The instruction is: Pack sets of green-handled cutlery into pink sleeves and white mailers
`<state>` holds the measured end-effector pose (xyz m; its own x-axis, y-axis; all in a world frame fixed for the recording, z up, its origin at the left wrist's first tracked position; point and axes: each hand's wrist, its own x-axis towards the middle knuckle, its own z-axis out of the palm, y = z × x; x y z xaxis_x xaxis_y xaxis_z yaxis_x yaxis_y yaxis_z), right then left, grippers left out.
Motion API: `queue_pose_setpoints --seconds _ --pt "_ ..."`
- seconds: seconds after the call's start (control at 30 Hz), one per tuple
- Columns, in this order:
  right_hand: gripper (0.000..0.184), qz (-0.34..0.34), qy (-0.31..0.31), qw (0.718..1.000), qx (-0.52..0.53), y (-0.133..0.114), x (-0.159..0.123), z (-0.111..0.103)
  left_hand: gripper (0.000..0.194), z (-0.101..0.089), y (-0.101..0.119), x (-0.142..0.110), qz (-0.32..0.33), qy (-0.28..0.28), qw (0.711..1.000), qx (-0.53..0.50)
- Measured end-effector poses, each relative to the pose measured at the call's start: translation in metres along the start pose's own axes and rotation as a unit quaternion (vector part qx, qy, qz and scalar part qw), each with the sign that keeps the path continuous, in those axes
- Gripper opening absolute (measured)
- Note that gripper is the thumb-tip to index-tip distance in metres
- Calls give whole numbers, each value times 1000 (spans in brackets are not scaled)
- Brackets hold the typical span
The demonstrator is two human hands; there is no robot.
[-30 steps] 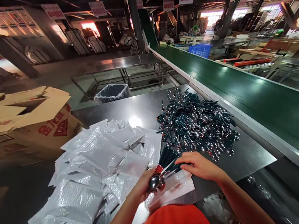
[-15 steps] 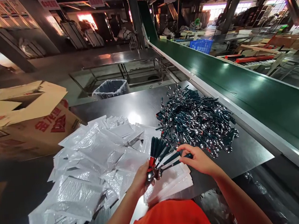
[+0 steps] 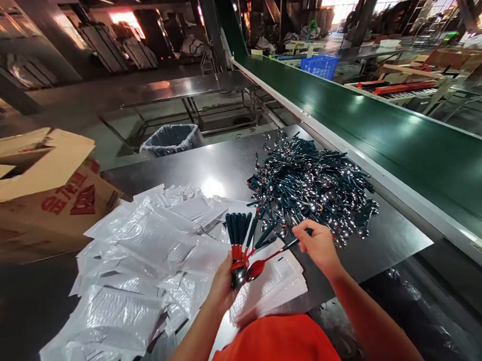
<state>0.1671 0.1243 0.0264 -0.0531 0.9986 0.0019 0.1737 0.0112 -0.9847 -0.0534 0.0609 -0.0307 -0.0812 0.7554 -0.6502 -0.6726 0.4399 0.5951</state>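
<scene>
My left hand [image 3: 224, 284] is closed round the bowl ends of several spoons [image 3: 239, 230] whose dark green handles fan upward. In my right hand [image 3: 318, 244], a single spoon [image 3: 257, 269] is pinched by its dark handle. Its shiny bowl, reflecting red, lies close beside the bunch; whether it touches the bunch I cannot tell. Just beyond my right hand rises a big heap of dark-handled spoons [image 3: 308, 186]. Under the held spoons lie flat white sheets or envelopes [image 3: 274, 289]. A spread pile of white padded mailers [image 3: 147, 265] is to the left of my left hand.
A metal table [image 3: 395, 235] carries everything. Along its right side runs a green conveyor belt [image 3: 370, 120]. An open cardboard box [image 3: 38, 202] stands at the left, and a lined bin [image 3: 171, 140] behind the table. Farther back is a blue crate [image 3: 319, 67].
My right hand has closed on one spoon's handle and moved slightly right and up. The bunch in my left hand now stands more upright. The camera view has shifted a little.
</scene>
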Motion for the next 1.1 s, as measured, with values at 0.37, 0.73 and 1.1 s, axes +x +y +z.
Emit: queue_pose_setpoints --seconds 0.37,0.73,1.1 --pt "29 -46 -48 993 -97 24 -3 33 43 13 -30 -15 -31 -78 996 36" --pt "25 -76 -68 995 -4 20 -10 33 57 11 -21 -16 -1 -47 996 76" --pt "30 -169 -30 979 -109 10 -22 33 62 4 -23 -24 20 -51 993 103"
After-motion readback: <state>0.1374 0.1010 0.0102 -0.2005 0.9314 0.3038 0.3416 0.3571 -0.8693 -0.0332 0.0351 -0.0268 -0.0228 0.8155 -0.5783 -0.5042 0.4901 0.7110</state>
